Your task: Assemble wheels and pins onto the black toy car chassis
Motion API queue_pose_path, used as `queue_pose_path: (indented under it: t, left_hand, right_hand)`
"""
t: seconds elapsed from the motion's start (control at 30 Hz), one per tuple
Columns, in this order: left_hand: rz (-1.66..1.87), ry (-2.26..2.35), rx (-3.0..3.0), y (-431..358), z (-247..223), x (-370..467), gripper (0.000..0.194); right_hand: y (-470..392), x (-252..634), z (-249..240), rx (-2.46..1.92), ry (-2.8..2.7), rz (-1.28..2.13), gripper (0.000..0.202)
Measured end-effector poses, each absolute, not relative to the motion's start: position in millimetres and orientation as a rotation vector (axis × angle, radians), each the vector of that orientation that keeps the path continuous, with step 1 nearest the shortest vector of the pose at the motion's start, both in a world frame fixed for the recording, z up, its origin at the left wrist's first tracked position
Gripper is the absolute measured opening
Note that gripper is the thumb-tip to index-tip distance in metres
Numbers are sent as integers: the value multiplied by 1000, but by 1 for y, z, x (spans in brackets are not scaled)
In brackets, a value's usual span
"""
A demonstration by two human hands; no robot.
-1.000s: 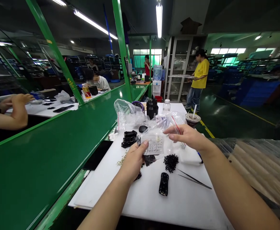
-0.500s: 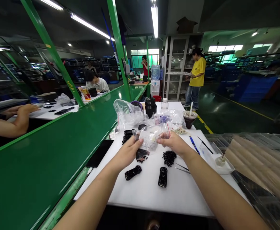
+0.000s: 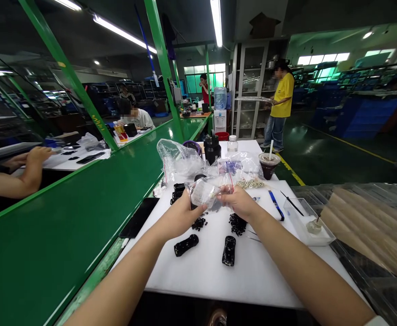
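Observation:
A clear plastic bag with a white printed label (image 3: 203, 192) is held between my two hands above the white table (image 3: 198, 276). My left hand (image 3: 184, 210) grips its left side, and my right hand (image 3: 235, 199) pinches the right side near a red seal line. Below the bag lie two piles of small black parts, one at the left (image 3: 198, 223) and one at the right (image 3: 237, 224). Nearer to me are two black car-shaped pieces, the left one (image 3: 186, 245) slanted and the right one (image 3: 228, 251) nearly upright in view.
Behind are plastic bags (image 3: 181, 160), a black bottle (image 3: 212, 148) and a drink cup (image 3: 269, 165). A blue pen-like tool (image 3: 276, 205), tweezers (image 3: 254, 235) and a clear tray (image 3: 308, 226) lie right. A green partition (image 3: 83, 217) borders the left.
The bag has tipped and crumpled between my hands and moved slightly left. More of the left pile of black parts shows. The whole view has shifted a little.

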State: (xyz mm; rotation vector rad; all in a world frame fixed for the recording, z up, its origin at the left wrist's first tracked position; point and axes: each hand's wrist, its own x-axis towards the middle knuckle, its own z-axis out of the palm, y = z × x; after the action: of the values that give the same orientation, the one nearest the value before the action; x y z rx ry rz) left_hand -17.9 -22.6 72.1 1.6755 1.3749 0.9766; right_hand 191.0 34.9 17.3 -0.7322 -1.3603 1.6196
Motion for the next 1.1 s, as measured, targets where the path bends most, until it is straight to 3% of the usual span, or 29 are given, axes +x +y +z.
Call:
queue_pose_path:
  t: [0.2, 0.53, 0.63, 0.73, 0.93, 1.1]
  left_hand:
    - [793, 1458, 1832, 3, 76, -24, 37]
    - [784, 1549, 1666, 4, 62, -23, 46]
    - [805, 1513, 1598, -1, 65, -20, 57]
    - [861, 1426, 1519, -8, 64, -14, 55]
    - [1040, 1245, 1411, -8, 49, -2, 59]
    - [1031, 1317, 1450, -7, 48, -6, 54]
  right_hand:
    - [43, 201, -1, -762, -1341, 1702, 17]
    - [53, 185, -3, -840, -1363, 1597, 13]
    - [45, 187, 5, -835, -1419, 1584, 14]
    - [37, 197, 22, -842, -1509, 1540, 16]
    - [-1, 240, 57, -1086, -1701, 1216, 29]
    - [-82, 277, 23, -1373, -1815, 714, 35]
